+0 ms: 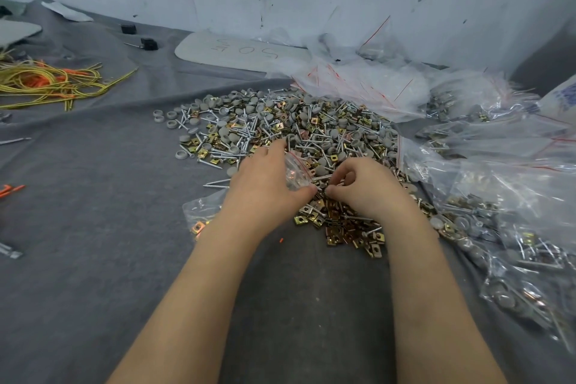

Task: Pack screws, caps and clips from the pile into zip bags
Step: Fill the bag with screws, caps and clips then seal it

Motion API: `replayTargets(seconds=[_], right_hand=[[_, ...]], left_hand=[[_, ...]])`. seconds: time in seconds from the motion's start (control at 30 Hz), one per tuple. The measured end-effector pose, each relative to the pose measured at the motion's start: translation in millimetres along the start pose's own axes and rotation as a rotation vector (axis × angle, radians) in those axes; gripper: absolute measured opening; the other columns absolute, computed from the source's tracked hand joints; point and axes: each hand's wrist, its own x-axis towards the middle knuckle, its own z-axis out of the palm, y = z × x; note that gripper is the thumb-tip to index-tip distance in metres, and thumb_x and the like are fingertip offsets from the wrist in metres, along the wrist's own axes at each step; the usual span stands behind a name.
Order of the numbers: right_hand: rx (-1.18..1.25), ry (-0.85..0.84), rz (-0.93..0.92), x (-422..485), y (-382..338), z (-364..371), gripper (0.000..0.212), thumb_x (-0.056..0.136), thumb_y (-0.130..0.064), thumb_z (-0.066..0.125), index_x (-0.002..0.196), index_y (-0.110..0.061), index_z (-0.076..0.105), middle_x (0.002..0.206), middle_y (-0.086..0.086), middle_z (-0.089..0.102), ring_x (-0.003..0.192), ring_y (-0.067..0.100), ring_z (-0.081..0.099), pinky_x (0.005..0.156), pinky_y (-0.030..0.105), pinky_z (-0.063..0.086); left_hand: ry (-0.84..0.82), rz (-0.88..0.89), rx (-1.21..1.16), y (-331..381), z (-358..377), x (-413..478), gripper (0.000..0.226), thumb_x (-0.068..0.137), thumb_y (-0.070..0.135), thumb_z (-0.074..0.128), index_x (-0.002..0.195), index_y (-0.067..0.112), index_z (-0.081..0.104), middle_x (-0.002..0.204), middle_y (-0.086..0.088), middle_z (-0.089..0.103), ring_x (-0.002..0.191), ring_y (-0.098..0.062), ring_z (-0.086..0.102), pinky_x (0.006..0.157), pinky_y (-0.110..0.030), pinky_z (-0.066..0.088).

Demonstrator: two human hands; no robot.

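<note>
A big pile (290, 128) of silver screws, grey round caps and brass-coloured clips lies on the grey cloth. My left hand (268, 184) holds a small clear zip bag (297, 173) with a red seal line at the pile's near edge. My right hand (364, 187) sits just right of the bag, its fingers curled and pinching small parts from the pile; which parts is hidden by the fingers. A heap of clips (339, 224) lies below both hands.
Filled zip bags (511, 237) are stacked at the right, empty zip bags (367, 78) behind the pile. Another bag with parts (199, 212) lies under my left wrist. Yellow and orange cords (46, 81) lie far left, a grey panel (240, 51) by the wall.
</note>
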Motion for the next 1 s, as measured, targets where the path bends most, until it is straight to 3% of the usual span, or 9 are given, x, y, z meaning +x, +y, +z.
replayTargets(seconds=[0.1, 0.27, 0.43, 0.5, 0.6, 0.67, 0.73, 0.9, 1.0], right_hand=[[-0.039, 0.009, -0.015, 0, -2, 2, 0.013, 0.086, -0.025, 0.069, 0.083, -0.027, 0.056, 0.078, -0.012, 0.050, 0.075, 0.011, 0.051, 0.062, 0.025, 0.035], [0.361, 0.282, -0.028, 2, -3, 0, 0.013, 0.086, -0.023, 0.069, 0.086, -0.025, 0.056, 0.083, -0.011, 0.058, 0.076, 0.003, 0.054, 0.063, 0.021, 0.039], [0.744, 0.009, -0.219, -1, -21, 11, 0.006, 0.087, -0.021, 0.068, 0.081, -0.021, 0.069, 0.076, -0.008, 0.071, 0.070, 0.002, 0.063, 0.068, 0.020, 0.051], [0.680, 0.135, -0.192, 3, -19, 12, 0.012, 0.091, -0.024, 0.063, 0.082, -0.023, 0.071, 0.076, -0.010, 0.070, 0.074, -0.001, 0.064, 0.073, 0.022, 0.051], [0.275, 0.354, -0.059, 10, -9, 16, 0.013, 0.093, -0.028, 0.059, 0.100, -0.024, 0.069, 0.088, -0.011, 0.066, 0.088, -0.010, 0.059, 0.079, 0.025, 0.047], [0.001, 0.325, 0.045, 14, -7, 24, 0.022, 0.092, -0.038, 0.059, 0.110, -0.028, 0.067, 0.118, 0.002, 0.059, 0.119, 0.016, 0.050, 0.098, 0.036, 0.040], [-0.117, 0.298, 0.101, 16, -12, 30, 0.024, 0.091, -0.042, 0.058, 0.111, -0.030, 0.066, 0.131, 0.007, 0.050, 0.127, 0.030, 0.038, 0.103, 0.043, 0.032], [-0.098, 0.356, 0.096, 18, -19, 38, 0.014, 0.091, -0.035, 0.060, 0.102, -0.027, 0.065, 0.122, 0.004, 0.052, 0.122, 0.027, 0.041, 0.099, 0.042, 0.032], [0.109, 0.398, 0.050, 19, -12, 32, 0.001, 0.092, -0.026, 0.060, 0.091, -0.025, 0.059, 0.094, -0.005, 0.059, 0.103, 0.022, 0.055, 0.097, 0.043, 0.041]], left_hand=[[-0.001, -0.001, 0.006, -1, 1, 0, 0.090, 0.078, 0.047, 0.072, 0.149, 0.019, 0.024, 0.146, -0.006, 0.039, 0.133, -0.027, 0.039, 0.109, -0.045, 0.035], [-0.005, -0.004, 0.021, 0, 2, 0, 0.088, 0.078, 0.048, 0.072, 0.148, 0.019, 0.026, 0.144, -0.007, 0.041, 0.130, -0.028, 0.041, 0.108, -0.045, 0.036], [0.000, 0.003, -0.003, 0, 1, 1, 0.082, 0.075, 0.044, 0.072, 0.143, 0.019, 0.032, 0.136, -0.007, 0.048, 0.123, -0.029, 0.047, 0.101, -0.046, 0.042], [0.000, 0.005, 0.005, 0, 1, 1, 0.085, 0.076, 0.046, 0.072, 0.145, 0.019, 0.030, 0.139, -0.007, 0.046, 0.126, -0.029, 0.045, 0.104, -0.046, 0.039], [0.006, 0.004, 0.013, 0, 2, 0, 0.088, 0.078, 0.047, 0.072, 0.147, 0.019, 0.027, 0.142, -0.008, 0.042, 0.130, -0.029, 0.041, 0.107, -0.044, 0.036], [0.003, 0.004, 0.012, 0, 2, 0, 0.088, 0.078, 0.048, 0.071, 0.148, 0.018, 0.026, 0.144, -0.008, 0.041, 0.131, -0.029, 0.040, 0.108, -0.044, 0.035], [0.002, 0.006, 0.011, 0, 2, 1, 0.089, 0.078, 0.047, 0.071, 0.148, 0.017, 0.025, 0.145, -0.008, 0.040, 0.133, -0.028, 0.038, 0.109, -0.043, 0.033], [0.014, 0.015, 0.007, 0, 2, 1, 0.086, 0.078, 0.045, 0.071, 0.147, 0.017, 0.028, 0.144, -0.008, 0.042, 0.132, -0.028, 0.039, 0.108, -0.042, 0.034], [0.014, 0.010, 0.013, 0, 2, 1, 0.087, 0.078, 0.046, 0.072, 0.147, 0.018, 0.027, 0.144, -0.007, 0.042, 0.132, -0.028, 0.039, 0.108, -0.043, 0.035]])
